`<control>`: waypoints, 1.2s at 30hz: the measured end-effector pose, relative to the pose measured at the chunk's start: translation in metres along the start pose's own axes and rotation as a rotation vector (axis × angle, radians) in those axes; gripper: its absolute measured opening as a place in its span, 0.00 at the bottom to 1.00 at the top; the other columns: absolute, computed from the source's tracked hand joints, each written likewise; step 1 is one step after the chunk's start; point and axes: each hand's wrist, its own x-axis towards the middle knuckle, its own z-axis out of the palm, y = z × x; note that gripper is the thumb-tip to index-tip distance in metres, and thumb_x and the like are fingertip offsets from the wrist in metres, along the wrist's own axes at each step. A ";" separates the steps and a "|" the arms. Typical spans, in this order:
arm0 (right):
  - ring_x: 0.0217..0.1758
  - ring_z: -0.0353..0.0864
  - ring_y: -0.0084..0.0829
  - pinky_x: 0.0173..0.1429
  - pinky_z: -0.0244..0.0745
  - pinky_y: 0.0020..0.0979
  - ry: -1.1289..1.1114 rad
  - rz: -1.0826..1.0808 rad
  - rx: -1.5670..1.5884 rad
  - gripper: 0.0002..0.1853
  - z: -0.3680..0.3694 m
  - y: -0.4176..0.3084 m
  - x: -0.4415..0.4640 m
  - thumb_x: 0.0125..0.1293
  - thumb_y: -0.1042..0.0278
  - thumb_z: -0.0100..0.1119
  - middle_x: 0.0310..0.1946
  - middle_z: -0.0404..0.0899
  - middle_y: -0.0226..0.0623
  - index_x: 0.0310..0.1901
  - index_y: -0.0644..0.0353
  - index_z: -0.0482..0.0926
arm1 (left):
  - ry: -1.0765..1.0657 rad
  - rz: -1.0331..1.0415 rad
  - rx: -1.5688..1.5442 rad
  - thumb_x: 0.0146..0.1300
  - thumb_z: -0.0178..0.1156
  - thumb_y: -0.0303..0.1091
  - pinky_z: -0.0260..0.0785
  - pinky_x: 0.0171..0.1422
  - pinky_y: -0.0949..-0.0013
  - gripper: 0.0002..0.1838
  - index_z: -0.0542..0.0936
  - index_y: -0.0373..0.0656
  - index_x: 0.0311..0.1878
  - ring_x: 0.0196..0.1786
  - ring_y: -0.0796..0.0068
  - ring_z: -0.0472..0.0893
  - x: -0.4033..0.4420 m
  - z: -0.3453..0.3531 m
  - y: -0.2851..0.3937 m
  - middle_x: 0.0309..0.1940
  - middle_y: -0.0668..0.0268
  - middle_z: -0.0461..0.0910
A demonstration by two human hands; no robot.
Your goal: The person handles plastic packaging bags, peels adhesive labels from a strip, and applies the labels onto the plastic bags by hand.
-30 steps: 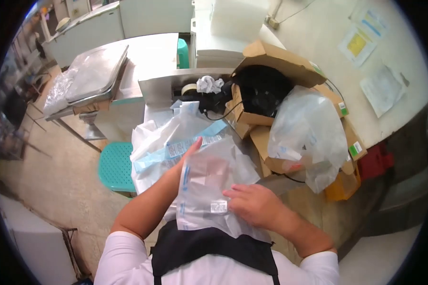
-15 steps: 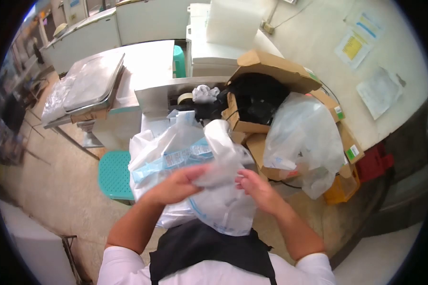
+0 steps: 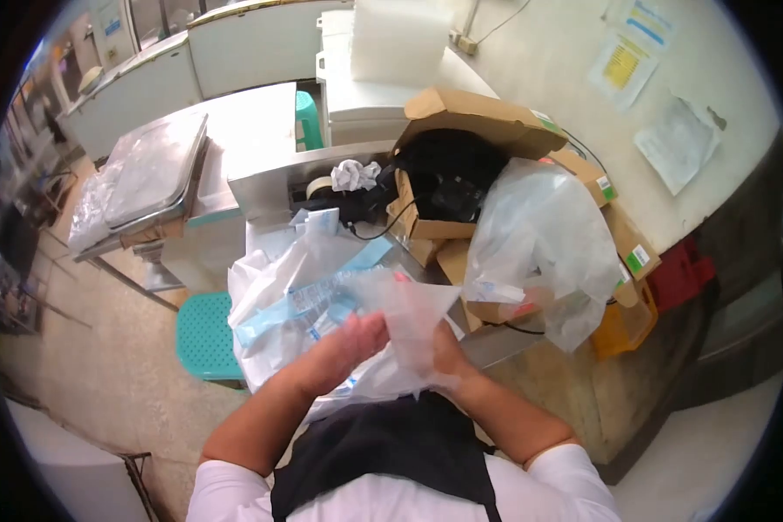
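A thin, translucent white plastic bag point(image 3: 413, 317) stands up between my two hands, above a pile of bags. My right hand point(image 3: 448, 348) grips it from the right; part of this hand is behind the plastic, and pinkish fingers show faintly through it. Close to the bag's left side is my left hand point(image 3: 352, 344), its fingers blurred by motion, so their grip is unclear. Beneath and to the left lies a heap of white plastic bags point(image 3: 261, 283) with a light-blue printed wrapper point(image 3: 322, 296) across it.
Right of my hands, a large clear plastic bag point(image 3: 548, 244) lies against an opened cardboard box point(image 3: 444, 228) with black contents. A tape roll point(image 3: 319, 184) and crumpled paper point(image 3: 355, 175) are behind. A green stool point(image 3: 207, 335) stands left, below a table with metal trays point(image 3: 157, 165).
The bag, lower and spread toward my apron before, is now gathered more upright between my hands. My right hand has moved left, behind the plastic. The view has shifted slightly.
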 end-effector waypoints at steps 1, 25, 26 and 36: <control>0.80 0.59 0.54 0.82 0.51 0.44 0.020 -0.183 -0.354 0.41 0.003 -0.009 0.006 0.69 0.56 0.60 0.77 0.58 0.61 0.78 0.66 0.56 | 0.017 0.018 -0.071 0.62 0.35 0.85 0.40 0.85 0.54 0.63 0.50 0.37 0.82 0.83 0.62 0.54 0.000 0.014 0.015 0.82 0.58 0.54; 0.48 0.85 0.51 0.49 0.80 0.40 0.149 -0.228 -0.514 0.23 -0.003 -0.049 0.022 0.67 0.56 0.63 0.48 0.85 0.46 0.60 0.58 0.79 | 0.210 0.099 0.015 0.67 0.70 0.41 0.74 0.57 0.69 0.21 0.80 0.42 0.58 0.50 0.76 0.81 -0.004 0.037 0.025 0.50 0.69 0.82; 0.46 0.86 0.49 0.47 0.80 0.39 0.120 -0.191 -0.473 0.21 -0.008 -0.048 0.017 0.69 0.57 0.63 0.45 0.85 0.46 0.59 0.58 0.80 | 0.232 0.092 0.098 0.67 0.69 0.38 0.73 0.57 0.70 0.19 0.80 0.41 0.57 0.50 0.77 0.81 -0.002 0.035 0.022 0.49 0.70 0.82; 0.58 0.78 0.22 0.64 0.72 0.27 0.273 0.126 0.140 0.22 -0.051 -0.054 -0.042 0.78 0.59 0.59 0.57 0.82 0.35 0.66 0.63 0.76 | 0.353 -0.014 0.184 0.68 0.69 0.44 0.64 0.27 0.79 0.15 0.84 0.41 0.45 0.26 0.88 0.75 0.036 0.027 0.028 0.30 0.74 0.82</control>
